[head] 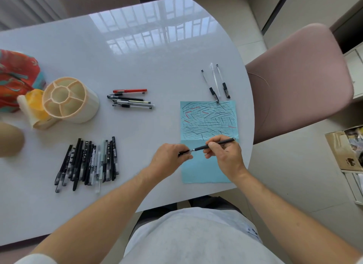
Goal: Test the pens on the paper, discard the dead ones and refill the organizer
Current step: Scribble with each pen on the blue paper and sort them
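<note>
Since its tip must be bared for testing, a black pen (215, 144) is pinched by the right hand (225, 155) over the blue paper (206, 171) on the counter (137, 57), its cap (183, 152) gripped by the left hand (169, 157).

Home dining room: glossy white rounded table (117, 53), pink upholstered chair (300, 83) right, pale floor tiles (290, 175), open cardboard box (345, 149) far right.

We see open table (137, 53) across the far middle. Left is blocked by the organizer (70, 99), with a pen pile (88, 163) nearer. Small pen group (130, 98) sits mid-table, three pens (216, 83) far right, above the paper (208, 122).
</note>
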`<state>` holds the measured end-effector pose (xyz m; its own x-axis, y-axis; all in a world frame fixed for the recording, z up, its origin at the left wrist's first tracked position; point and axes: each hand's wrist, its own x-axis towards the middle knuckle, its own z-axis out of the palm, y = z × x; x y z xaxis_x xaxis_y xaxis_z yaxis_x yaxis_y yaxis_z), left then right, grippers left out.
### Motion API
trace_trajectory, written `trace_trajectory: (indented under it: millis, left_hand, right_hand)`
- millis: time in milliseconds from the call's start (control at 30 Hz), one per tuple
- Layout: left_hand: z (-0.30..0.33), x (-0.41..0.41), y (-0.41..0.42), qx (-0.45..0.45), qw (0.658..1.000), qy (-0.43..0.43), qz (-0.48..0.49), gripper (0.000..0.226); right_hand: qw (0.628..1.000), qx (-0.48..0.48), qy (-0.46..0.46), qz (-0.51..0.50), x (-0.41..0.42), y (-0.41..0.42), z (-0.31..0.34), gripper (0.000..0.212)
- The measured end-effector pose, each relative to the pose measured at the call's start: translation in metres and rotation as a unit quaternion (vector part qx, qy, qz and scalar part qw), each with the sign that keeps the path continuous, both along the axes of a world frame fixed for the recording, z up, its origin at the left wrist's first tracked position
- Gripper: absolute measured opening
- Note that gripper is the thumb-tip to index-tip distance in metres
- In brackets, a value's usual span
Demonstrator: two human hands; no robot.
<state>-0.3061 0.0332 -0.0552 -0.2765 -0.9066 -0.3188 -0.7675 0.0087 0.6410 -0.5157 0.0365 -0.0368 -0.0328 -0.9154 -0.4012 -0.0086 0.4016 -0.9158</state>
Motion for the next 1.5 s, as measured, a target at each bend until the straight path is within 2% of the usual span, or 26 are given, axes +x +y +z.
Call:
trace_trajectory:
  millis: [133,233,433,700,767,833,967,1133,1300,1400,1500]
  left_hand:
    - [0.002,0.012,0.002,-0.002,1.000,0.005,0.015,0.015]
    - [0.006,0.020,0.004,-0.004,1.000,0.013,0.018,0.016]
    - [0.013,0.041,0.010,-0.064,0.998,-0.012,0.026,0.022]
    - [0.001,0.100,0.041,0.005,0.991,-0.047,0.126,0.030]
    - [-0.001,0.114,0.042,-0.012,0.984,-0.087,0.152,0.033]
    - [-0.003,0.128,0.042,-0.024,0.975,-0.143,0.171,0.038]
    - [-0.011,0.150,0.048,0.006,0.956,-0.250,0.154,0.046]
    - [-0.018,0.164,0.052,0.047,0.937,-0.330,0.105,0.055]
    - [-0.023,0.173,0.056,0.082,0.923,-0.367,0.078,0.060]
    - [-0.022,0.176,0.055,0.102,0.918,-0.374,0.083,0.063]
    - [-0.020,0.176,0.055,0.106,0.916,-0.374,0.097,0.064]
  right_hand:
    - [1.000,-0.002,-0.007,-0.006,0.010,-0.003,0.003,0.010]
    - [0.999,0.026,-0.014,0.037,0.025,-0.003,0.002,0.009]
    - [0.994,0.053,-0.027,0.088,0.070,0.001,-0.004,0.014]
    - [0.966,0.085,0.038,0.241,0.134,-0.024,-0.016,0.015]
    - [0.973,0.070,0.075,0.206,0.154,-0.049,-0.017,0.016]
    - [0.973,0.010,0.160,0.165,0.172,-0.078,-0.018,0.015]
    - [0.913,-0.127,0.324,0.213,0.200,-0.125,-0.026,0.015]
    - [0.797,-0.168,0.474,0.335,0.224,-0.153,-0.048,0.024]
    - [0.719,-0.213,0.551,0.366,0.229,-0.154,-0.053,0.019]
    - [0.707,-0.208,0.560,0.379,0.221,-0.146,-0.055,0.019]
    - [0.734,-0.178,0.544,0.367,0.208,-0.138,-0.051,0.021]
